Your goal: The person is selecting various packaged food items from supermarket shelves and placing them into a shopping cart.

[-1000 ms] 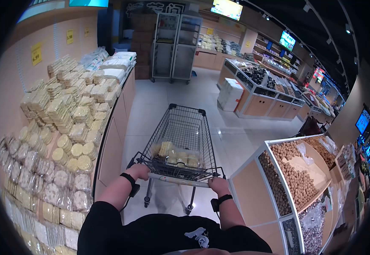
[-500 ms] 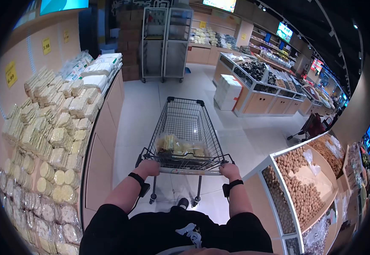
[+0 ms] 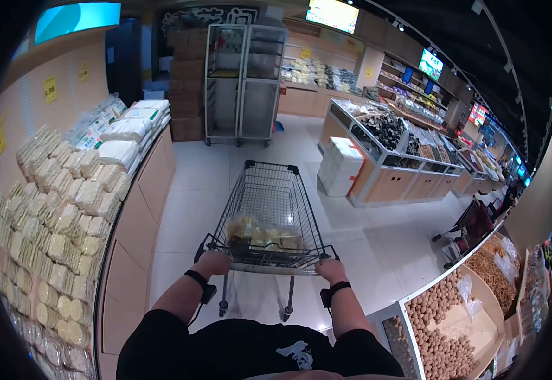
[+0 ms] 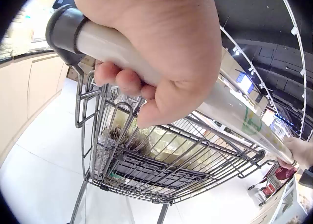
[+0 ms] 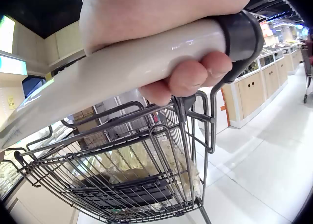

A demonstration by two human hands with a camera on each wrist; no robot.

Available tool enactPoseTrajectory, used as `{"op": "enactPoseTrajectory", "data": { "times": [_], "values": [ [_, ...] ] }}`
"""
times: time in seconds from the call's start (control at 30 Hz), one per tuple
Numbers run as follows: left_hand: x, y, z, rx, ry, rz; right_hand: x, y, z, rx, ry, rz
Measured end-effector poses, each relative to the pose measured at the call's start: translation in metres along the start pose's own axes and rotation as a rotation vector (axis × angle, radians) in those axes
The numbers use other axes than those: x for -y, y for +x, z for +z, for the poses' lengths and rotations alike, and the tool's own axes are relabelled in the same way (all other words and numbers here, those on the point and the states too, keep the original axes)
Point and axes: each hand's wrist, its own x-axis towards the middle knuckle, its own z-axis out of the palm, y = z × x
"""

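The left hand (image 3: 214, 263) is clenched round the pale handle (image 5: 146, 62) near its left end, and the right hand (image 3: 332, 271) grasps it near the right end. From where I stand, stacked pale packets (image 3: 67, 218) cover the table (image 3: 133, 275) at far left, white packs (image 3: 124, 152) toward its far edge. On the floor (image 3: 193, 183) stands the wire cart (image 3: 271, 166), bagged goods (image 3: 263, 233) inside by its near edge. To the right, round brown pieces (image 3: 431, 301) lie in a bin (image 3: 463, 324)

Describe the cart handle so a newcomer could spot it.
Find the wire cart central in the head view. At its near end, gripped by the left hand and right hand, is the handle: a smooth, pale bar, unlike the cart's dark wires.
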Motion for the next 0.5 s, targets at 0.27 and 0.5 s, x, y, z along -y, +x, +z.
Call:
{"op": "enactPoseTrajectory", "data": {
  "times": [0.27,0.5],
  "values": [
    [0.031,0.155,-0.044,-0.038,0.018,0.030,-0.021,0.135,-0.034,0.013,0.034,0.047],
    [0.046,0.296,-0.081,-0.112,-0.014,0.065,-0.066,0.268,-0.058,-0.002,-0.013,0.103]
  ]
}}
